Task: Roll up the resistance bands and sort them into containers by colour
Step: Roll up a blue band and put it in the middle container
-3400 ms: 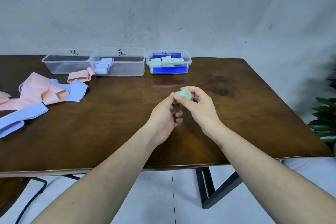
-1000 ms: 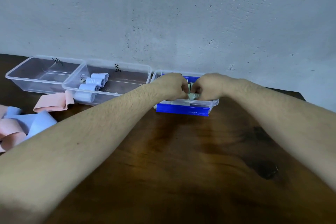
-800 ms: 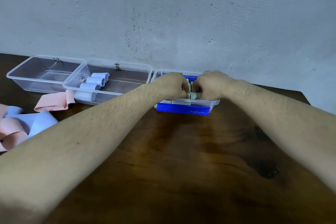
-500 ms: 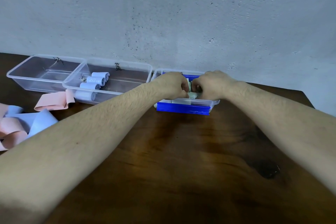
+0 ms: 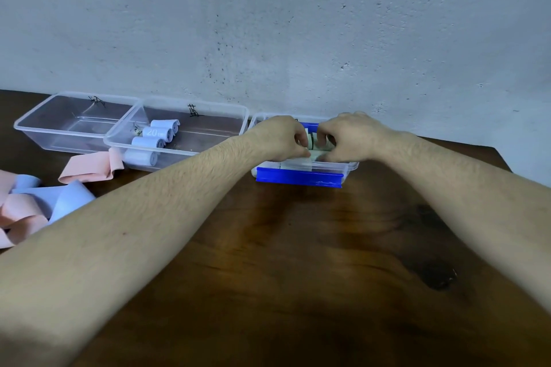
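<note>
Over far right container (image 5: 304,177), left hand (image 5: 283,135) and right hand (image 5: 347,134) both pinch green roll (image 5: 313,146) inside it. Seat roll snug between neighbours before letting go, else it unwinds.

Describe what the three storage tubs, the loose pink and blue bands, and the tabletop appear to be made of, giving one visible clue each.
Clear rectangular tubs: likely thin glossy plastic; you can see through the walls.
Loose pink and pale blue flat bands: probably matte stretchy rubber or latex; they fold and curl limply.
Dark brown tabletop: seemingly varnished wood; grain, a knot and a soft sheen show.
</note>
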Motion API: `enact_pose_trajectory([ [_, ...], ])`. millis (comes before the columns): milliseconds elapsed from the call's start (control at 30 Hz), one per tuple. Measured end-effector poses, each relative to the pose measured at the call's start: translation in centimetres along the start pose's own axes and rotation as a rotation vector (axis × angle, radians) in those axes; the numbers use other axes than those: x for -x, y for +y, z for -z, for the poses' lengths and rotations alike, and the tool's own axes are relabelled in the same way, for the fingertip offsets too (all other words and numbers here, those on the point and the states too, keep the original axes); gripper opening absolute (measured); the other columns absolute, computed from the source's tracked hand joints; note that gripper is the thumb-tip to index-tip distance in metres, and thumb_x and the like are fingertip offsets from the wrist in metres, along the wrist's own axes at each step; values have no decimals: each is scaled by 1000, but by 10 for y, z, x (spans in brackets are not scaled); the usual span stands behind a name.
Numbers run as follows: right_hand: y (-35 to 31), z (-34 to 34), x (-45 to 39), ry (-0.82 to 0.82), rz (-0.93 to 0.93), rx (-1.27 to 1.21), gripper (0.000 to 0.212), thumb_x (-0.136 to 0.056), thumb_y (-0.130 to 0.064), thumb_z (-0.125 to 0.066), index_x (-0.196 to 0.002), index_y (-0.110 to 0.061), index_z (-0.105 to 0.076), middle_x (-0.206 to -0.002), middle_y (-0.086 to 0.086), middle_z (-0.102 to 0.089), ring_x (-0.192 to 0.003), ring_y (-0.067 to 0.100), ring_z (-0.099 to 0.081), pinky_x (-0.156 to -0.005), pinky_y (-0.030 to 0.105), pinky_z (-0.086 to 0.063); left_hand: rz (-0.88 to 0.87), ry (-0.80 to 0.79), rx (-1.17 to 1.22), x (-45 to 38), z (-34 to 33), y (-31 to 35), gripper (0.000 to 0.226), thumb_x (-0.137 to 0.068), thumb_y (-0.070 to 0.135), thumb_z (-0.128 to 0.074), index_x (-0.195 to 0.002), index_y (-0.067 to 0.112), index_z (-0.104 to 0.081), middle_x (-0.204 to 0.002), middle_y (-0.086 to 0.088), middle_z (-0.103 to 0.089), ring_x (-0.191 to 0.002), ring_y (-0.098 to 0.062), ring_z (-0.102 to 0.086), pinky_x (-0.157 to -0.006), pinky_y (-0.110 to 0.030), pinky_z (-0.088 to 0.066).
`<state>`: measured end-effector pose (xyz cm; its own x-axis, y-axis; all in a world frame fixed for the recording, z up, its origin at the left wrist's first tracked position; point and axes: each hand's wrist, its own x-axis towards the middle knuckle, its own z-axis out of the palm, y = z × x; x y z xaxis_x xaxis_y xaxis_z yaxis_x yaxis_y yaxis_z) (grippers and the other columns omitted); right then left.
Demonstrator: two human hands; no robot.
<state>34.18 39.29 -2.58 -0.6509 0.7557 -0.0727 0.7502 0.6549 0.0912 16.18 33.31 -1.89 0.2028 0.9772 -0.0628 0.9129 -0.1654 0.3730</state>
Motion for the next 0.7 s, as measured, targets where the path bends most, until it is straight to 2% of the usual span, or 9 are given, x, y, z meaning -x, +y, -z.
enact_pose_trajectory([
  [167, 3, 6, 13, 97, -26, -143, 18, -92, -49, -58, -101, -33, -56, -83, -9, -58, -89, 17, -56, -77, 31, -33, 13, 47, 21, 2, 2, -1, 20, -90, 41, -67, -102, 25, -71, -103, 10, -65, -91, -7, -57, -75, -22, -43],
  [267, -1, 12, 23, 136, -24, -180, 19, -95, -42, -55, -109, -30, -62, -79, -11, -56, -85, 16, -54, -76, 30, -35, 24, 66, 31, 8, 6, 1, 20, -90, 42, -66, -100, 25, -71, -100, 11, -64, -91, -9, -58, -75, -23, -44],
  [367, -12, 20, 31, 193, -9, -243, 20, -97, -35, -53, -110, -30, -66, -73, -13, -55, -85, 15, -54, -82, 33, -43, 33, 86, 41, 18, 12, 3, 20, -92, 39, -63, -100, 23, -71, -101, 8, -67, -91, -13, -63, -78, -29, -51],
  [433, -22, 25, 36, 238, 16, -270, 23, -99, -33, -49, -112, -29, -67, -75, -12, -58, -88, 16, -56, -83, 31, -42, 52, 110, 64, 29, 17, 6, 20, -94, 36, -59, -97, 20, -72, -97, 4, -70, -87, -17, -66, -75, -31, -52],
  [567, -51, 33, 41, 287, 92, -298, 24, -100, -29, -46, -103, -22, -69, -70, -14, -51, -85, 19, -54, -77, 32, -40, 90, 170, 71, 59, 21, 8, 26, -94, 39, -53, -88, 19, -68, -88, 2, -69, -85, -19, -63, -75, -36, -51],
  [633, -69, 35, 44, 340, 130, -347, 23, -98, -30, -47, -95, -21, -68, -67, -13, -50, -81, 17, -53, -75, 35, -44, 113, 185, 72, 79, 23, 7, 22, -93, 35, -53, -86, 20, -66, -84, 4, -68, -83, -18, -63, -72, -33, -51],
  [700, -89, 39, 47, 369, 156, -412, 23, -95, -34, -48, -90, -23, -69, -69, -9, -54, -78, 15, -53, -70, 35, -45, 152, 202, 53, 101, 22, 4, 18, -93, 31, -54, -86, 18, -65, -77, 2, -65, -75, -16, -61, -64, -27, -46],
])
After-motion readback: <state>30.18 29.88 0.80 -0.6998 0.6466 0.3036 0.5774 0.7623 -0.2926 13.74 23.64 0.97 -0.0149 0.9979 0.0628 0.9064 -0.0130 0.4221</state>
